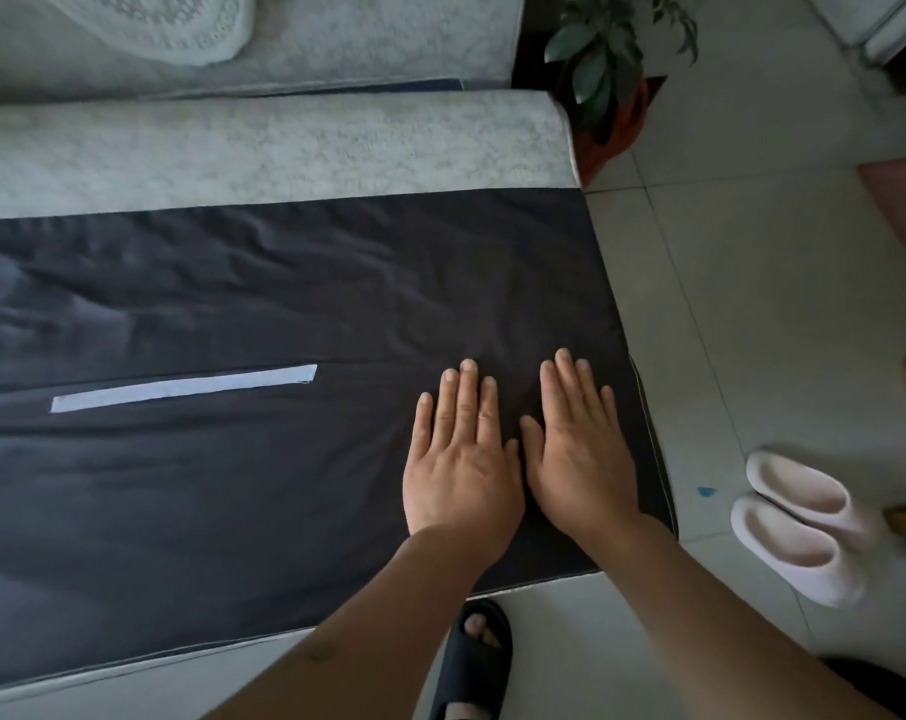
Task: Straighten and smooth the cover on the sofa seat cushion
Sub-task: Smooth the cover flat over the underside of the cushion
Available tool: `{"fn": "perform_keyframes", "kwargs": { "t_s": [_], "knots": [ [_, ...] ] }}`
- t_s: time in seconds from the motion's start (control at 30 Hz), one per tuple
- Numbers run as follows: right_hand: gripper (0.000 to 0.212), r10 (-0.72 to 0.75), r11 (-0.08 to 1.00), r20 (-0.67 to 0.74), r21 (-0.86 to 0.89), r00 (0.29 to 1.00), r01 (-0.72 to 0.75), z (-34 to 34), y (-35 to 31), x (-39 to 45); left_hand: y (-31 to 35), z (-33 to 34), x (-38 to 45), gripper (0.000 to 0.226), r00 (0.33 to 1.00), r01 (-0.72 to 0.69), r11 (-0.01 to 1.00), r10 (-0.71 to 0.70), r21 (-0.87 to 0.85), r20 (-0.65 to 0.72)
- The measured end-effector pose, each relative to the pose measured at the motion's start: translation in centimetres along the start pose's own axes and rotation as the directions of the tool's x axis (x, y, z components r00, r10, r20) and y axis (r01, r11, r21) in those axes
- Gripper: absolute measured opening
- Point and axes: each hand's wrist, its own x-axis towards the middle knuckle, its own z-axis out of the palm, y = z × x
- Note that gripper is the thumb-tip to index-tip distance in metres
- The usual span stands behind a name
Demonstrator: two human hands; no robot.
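Near the right end of the sofa seat cushion's dark grey fabric cover [284, 304], the left hand [461, 459] and right hand [581, 454] lie palm-down side by side, fingers straight and nearly together, gripping nothing; likely placed to press creases outward; wrinkles remain leftward around the white strip [181, 388].

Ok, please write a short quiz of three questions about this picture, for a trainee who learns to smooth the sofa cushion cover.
1. True or false: both hands lie flat, palms down, on the dark cover.
2. Where do the hands rest? A) beside the white strip B) near the cover's right end C) on the floor
3. What stands on the floor right of the cushion?

Key
1. True: left hand, right hand.
2. B
3. White slippers.
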Motion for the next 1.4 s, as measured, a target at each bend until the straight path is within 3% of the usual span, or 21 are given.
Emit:
{"fn": "perform_keyframes", "kwargs": {
  "t_s": [0.07, 0.2, 0.33, 0.47, 0.6, 0.7, 0.73, 0.87, 1.1, 1.13, 1.27, 1.4],
  "knots": [
    [0.060, 0.035, 0.999, 0.031, 0.037, 0.999, -0.036, -2.1, -1.2, 0.6, -0.8, -1.9, -0.1, 0.073, 0.999, -0.036, 0.999, 0.036, -0.036, -0.011],
    [0.056, 0.024, 0.995, -0.262, 0.104, 0.965, 0.004, -2.5, -5.0, 0.0, -4.6, -2.8, -1.0, 0.062, 0.969, 0.022, 0.999, -0.033, -0.047, -0.246],
    [0.066, -0.063, 0.996, -0.049, -0.059, 0.997, 0.060, 2.4, -6.2, -1.1, -7.4, -0.3, -1.8, 0.069, 0.987, 0.107, 0.993, -0.099, 0.058, -0.126],
    [0.068, -0.042, 0.995, -0.016, -0.095, 0.999, 0.041, 2.1, -6.2, -0.4, -7.5, -0.7, -1.2, 0.069, 0.988, 0.106, 0.993, -0.099, 0.055, -0.119],
    [0.073, 0.016, 1.000, -0.074, 0.011, 0.997, -0.015, -0.1, -9.1, 0.0, -7.5, -2.6, -1.2, 0.071, 0.990, 0.086, 0.996, -0.086, -0.005, -0.116],
    [0.064, -0.019, 0.997, -0.250, 0.070, 0.968, 0.037, -1.0, -12.5, -0.1, -9.2, -4.5, -1.7, 0.067, 0.968, 0.096, 0.995, -0.099, -0.024, -0.232],
    [0.063, -0.041, 0.996, -0.250, 0.071, 0.967, 0.060, -0.5, -13.2, -0.3, -10.3, -4.5, -2.0, 0.066, 0.961, 0.113, 0.994, -0.113, -0.014, -0.254],
    [0.069, -0.053, 0.997, -0.029, -0.049, 0.998, 0.052, 3.3, -13.5, -0.7, -13.4, -3.2, -3.4, 0.071, 0.986, 0.149, 0.987, -0.144, 0.052, -0.080],
    [0.063, 0.020, 0.999, 0.123, -0.044, 0.992, -0.014, 0.5, -15.8, -0.2, -15.1, -6.7, -3.3, 0.066, 0.998, 0.061, 0.998, -0.061, 0.003, -0.017],
    [0.060, 0.013, 1.000, 0.103, -0.013, 0.995, -0.011, -0.2, -16.8, 0.1, -15.6, -7.6, -3.2, 0.064, 0.998, 0.046, 0.999, -0.046, -0.006, -0.053],
    [0.057, -0.080, 0.991, -0.240, 0.086, 0.967, 0.104, 0.2, -21.3, 0.4, -19.5, -8.3, -3.9, 0.063, 0.957, 0.106, 0.994, -0.104, -0.007, -0.272],
    [0.066, -0.102, 0.994, -0.049, -0.041, 0.994, 0.100, 4.9, -22.2, -0.2, -22.3, -5.2, -5.2, 0.072, 0.976, 0.183, 0.982, -0.177, 0.037, -0.128]
  ]
}}
